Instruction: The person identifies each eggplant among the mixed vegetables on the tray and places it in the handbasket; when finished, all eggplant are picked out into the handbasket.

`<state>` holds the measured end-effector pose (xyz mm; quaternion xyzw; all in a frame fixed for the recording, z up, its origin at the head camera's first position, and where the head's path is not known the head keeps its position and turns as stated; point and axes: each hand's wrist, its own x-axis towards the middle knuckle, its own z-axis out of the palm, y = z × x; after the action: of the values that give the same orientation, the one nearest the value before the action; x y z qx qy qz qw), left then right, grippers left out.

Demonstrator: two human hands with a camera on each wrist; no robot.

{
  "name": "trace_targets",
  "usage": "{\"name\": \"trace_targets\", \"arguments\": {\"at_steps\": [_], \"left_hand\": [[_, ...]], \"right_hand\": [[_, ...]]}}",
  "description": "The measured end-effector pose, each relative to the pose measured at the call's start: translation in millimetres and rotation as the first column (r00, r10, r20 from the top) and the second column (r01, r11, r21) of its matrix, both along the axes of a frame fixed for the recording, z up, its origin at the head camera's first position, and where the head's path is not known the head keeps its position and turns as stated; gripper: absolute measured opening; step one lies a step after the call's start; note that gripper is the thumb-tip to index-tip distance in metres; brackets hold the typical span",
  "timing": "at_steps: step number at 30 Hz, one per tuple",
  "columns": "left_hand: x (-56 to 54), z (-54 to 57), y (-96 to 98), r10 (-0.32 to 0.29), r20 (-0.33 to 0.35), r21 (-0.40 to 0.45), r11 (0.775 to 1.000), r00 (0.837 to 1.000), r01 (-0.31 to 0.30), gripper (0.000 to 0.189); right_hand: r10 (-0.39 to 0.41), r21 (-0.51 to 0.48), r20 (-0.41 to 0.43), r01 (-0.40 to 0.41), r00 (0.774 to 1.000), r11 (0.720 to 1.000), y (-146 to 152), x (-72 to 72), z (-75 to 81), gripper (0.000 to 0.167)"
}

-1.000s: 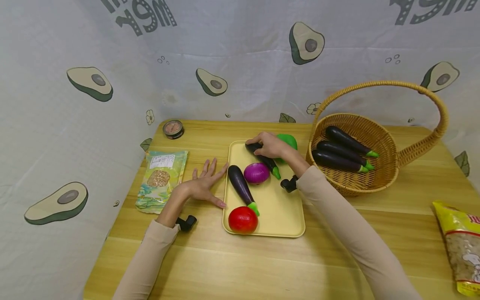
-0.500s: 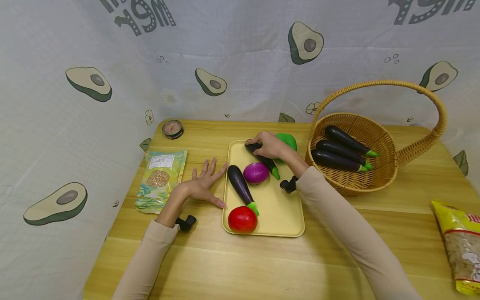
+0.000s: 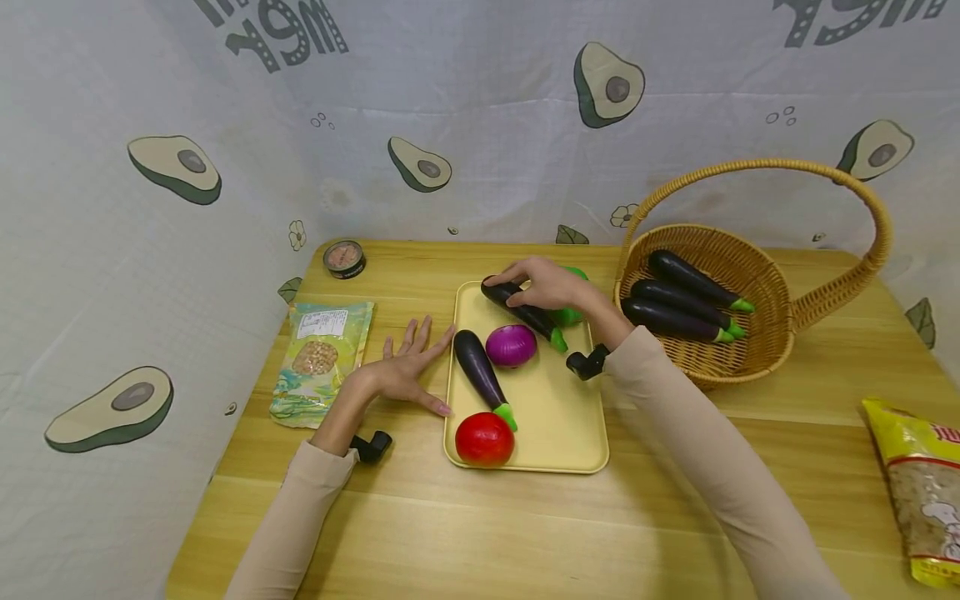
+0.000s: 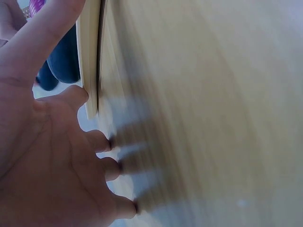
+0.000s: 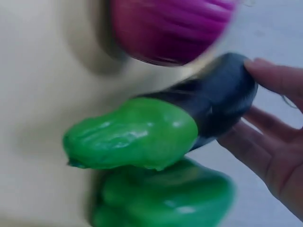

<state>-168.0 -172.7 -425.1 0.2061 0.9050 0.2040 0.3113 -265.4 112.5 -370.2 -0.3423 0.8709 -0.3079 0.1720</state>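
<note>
My right hand [image 3: 551, 285] grips an eggplant [image 3: 534, 318] by its thick dark end, above the far part of the yellow tray [image 3: 558, 433]. In the right wrist view the thumb and fingers pinch that eggplant [image 5: 218, 97], whose green stem end points away from the hand. A green bell pepper [image 5: 165, 198] lies beside it, partly hidden by the hand in the head view. On the tray are also a purple onion [image 3: 511, 346], a second eggplant [image 3: 480, 368] and a tomato [image 3: 484, 440]. My left hand [image 3: 405, 377] is spread on the table, thumb and forefinger at the tray's left edge.
To the right stands a wicker basket [image 3: 780, 354] with a tall handle and 3 eggplants [image 3: 678, 308] inside. A bag of nuts or beans [image 3: 322, 358] lies left of the left hand, a round tin [image 3: 345, 259] behind it. A yellow snack bag [image 3: 918, 492] lies far right.
My right hand has raised the eggplant slightly off its earlier spot, shifting it a little; the forearm has moved slightly right. The left hand stays in place.
</note>
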Motion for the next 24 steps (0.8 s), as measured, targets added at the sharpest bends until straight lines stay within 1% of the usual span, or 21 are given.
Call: {"name": "trace_targets", "arguments": {"at_steps": [3, 8, 13, 19, 24], "left_hand": [[0.5, 0.7, 0.6, -0.004, -0.001, 0.007, 1.000, 1.000, 0.004, 0.130], [1.8, 1.9, 0.5, -0.004, -0.006, 0.010, 1.000, 1.000, 0.004, 0.130], [2.1, 2.3, 0.3, -0.003, -0.007, 0.013, 1.000, 1.000, 0.003, 0.130], [1.9, 0.8, 0.4, -0.005, -0.002, 0.018, 1.000, 1.000, 0.005, 0.130], [1.5, -0.8, -0.6, -0.007, -0.008, 0.020, 1.000, 1.000, 0.007, 0.130]], "right_hand": [[0.028, -0.007, 0.036, -0.028, 0.999, 1.000, 7, 1.9, 12.9, 0.043], [0.069, 0.020, 0.065, -0.070, 0.996, 0.997, 23, 5.4, 36.8, 0.042], [0.094, 0.048, 0.069, -0.098, 0.993, 0.994, 45, 11.3, 57.8, 0.043], [0.085, 0.081, 0.060, -0.090, 0.995, 0.993, 79, 20.3, 73.4, 0.042], [0.043, 0.130, 0.042, -0.048, 0.998, 0.990, 109, 26.6, 77.5, 0.041]]}}
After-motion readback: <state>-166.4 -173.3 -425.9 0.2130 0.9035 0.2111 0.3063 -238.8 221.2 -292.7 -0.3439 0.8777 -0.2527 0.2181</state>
